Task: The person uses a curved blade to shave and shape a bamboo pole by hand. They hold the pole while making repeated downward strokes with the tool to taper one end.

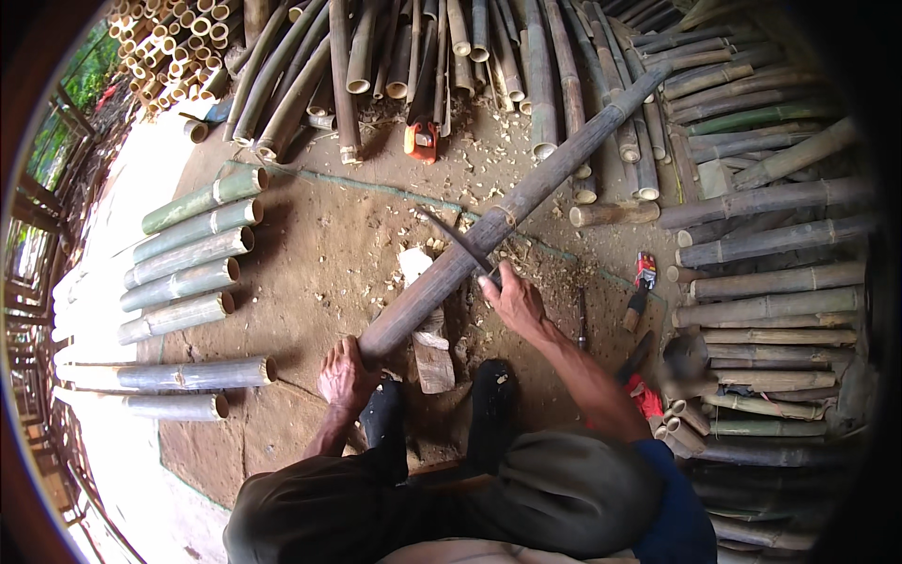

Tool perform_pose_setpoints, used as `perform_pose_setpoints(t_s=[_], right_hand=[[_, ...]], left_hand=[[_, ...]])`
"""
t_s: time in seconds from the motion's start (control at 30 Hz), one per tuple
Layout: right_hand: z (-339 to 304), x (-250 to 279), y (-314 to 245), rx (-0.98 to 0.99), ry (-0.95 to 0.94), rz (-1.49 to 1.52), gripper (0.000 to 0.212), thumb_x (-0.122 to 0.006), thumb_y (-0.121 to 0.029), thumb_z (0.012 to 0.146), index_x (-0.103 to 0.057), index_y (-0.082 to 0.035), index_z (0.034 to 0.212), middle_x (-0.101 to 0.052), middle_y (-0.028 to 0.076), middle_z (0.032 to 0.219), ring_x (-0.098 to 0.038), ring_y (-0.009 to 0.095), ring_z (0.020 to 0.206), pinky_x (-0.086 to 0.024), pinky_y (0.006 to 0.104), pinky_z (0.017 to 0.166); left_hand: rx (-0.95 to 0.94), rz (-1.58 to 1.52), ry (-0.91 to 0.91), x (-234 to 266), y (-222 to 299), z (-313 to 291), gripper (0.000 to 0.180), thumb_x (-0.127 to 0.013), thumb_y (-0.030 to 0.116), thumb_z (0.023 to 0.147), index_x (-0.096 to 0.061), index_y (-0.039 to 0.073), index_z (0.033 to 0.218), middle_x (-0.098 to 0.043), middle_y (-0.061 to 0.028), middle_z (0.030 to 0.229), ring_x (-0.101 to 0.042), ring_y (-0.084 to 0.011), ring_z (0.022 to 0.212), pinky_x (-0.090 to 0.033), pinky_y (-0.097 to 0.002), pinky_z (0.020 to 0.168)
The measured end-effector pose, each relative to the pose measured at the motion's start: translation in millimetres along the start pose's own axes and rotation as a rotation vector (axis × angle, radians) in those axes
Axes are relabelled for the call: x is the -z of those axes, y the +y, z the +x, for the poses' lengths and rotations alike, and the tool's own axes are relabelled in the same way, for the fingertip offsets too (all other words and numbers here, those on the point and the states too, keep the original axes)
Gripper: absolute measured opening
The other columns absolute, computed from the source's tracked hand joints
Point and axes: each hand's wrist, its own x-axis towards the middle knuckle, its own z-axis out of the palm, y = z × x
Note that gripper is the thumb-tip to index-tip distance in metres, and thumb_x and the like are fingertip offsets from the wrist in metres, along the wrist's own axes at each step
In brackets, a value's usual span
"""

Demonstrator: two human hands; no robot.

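Observation:
A long, dark grey-brown bamboo pole (pixel 567 160) lies slantwise before me, its near end by my feet and its far end over the poles at the back right. My left hand (pixel 346 381) is closed around the near end. A dark-bladed knife (pixel 460 242) crosses the pole, and my right hand (pixel 517 303) grips its handle, just right of the pole. The handle is mostly hidden in the fingers. Beneath the near part of the pole sits a pale wooden block (pixel 435 367), partly covered by it.
Several cut bamboo sections (pixel 193 244) lie in a row at the left. An orange-handled tool (pixel 421 141) rests by the bamboo poles (pixel 355 56) at the back. More bamboo (pixel 770 305) is stacked along the right, near a red-and-black object (pixel 645 271). Shavings litter the brown floor covering (pixel 310 235).

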Motion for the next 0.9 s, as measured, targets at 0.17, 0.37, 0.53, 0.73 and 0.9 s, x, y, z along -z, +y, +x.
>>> perform_pose_setpoints(t_s=[0.17,0.37,0.53,0.73,0.9], right_hand=[[22.8,15.8,75.0,-0.134,0.049,0.175,0.051,-0.053,-0.049,0.111,-0.055,0.002,0.114,-0.069,0.021,0.074,-0.07,0.038,0.061,-0.056,0.0504,0.052],[19.6,34.0,-4.7,0.017,-0.197,-0.118,0.049,-0.05,-0.048,0.113,-0.058,0.0,0.112,-0.064,0.009,0.067,-0.059,0.022,0.049,-0.048,0.0431,0.041],[40.8,42.6,85.6,-0.205,0.172,-0.183,0.055,-0.049,-0.054,0.112,-0.06,0.0,0.114,-0.057,0.003,0.062,-0.052,0.015,0.045,-0.044,0.0385,0.039],[22.8,29.8,69.9,0.099,0.048,-0.271,0.056,-0.052,-0.054,0.111,-0.059,0.001,0.119,-0.057,0.002,0.064,-0.051,0.016,0.047,-0.045,0.0365,0.041],[31.7,50.7,38.4,-0.392,0.022,0.034,0.05,-0.051,-0.051,0.112,-0.057,-0.001,0.114,-0.06,0.004,0.068,-0.056,0.017,0.052,-0.046,0.0375,0.043]], left_hand=[[0.008,-0.055,-0.05,-6.3,3.4,7.1,0.044,-0.083,0.03,0.077,-0.061,0.007,0.107,-0.07,-0.0184,0.102,-0.07,-0.0396,0.1,-0.055,-0.0522,0.089],[0.045,-0.016,-0.035,2.0,-3.9,6.8,0.047,-0.084,0.036,0.08,-0.062,0.007,0.11,-0.071,-0.0189,0.103,-0.07,-0.0419,0.1,-0.056,-0.0531,0.088],[0.016,-0.05,-0.077,0.7,22.5,16.3,0.05,-0.086,0.035,0.078,-0.062,0.007,0.112,-0.071,-0.0197,0.108,-0.07,-0.0414,0.105,-0.056,-0.0529,0.092],[0.047,-0.065,-0.088,-3.6,16.1,17.9,0.051,-0.086,0.034,0.077,-0.062,0.007,0.113,-0.071,-0.0193,0.109,-0.07,-0.0407,0.107,-0.055,-0.0522,0.094],[0.066,-0.046,-0.119,5.5,18.4,20.3,0.051,-0.084,0.034,0.078,-0.062,0.005,0.112,-0.071,-0.0192,0.109,-0.07,-0.0404,0.107,-0.055,-0.0509,0.096]])
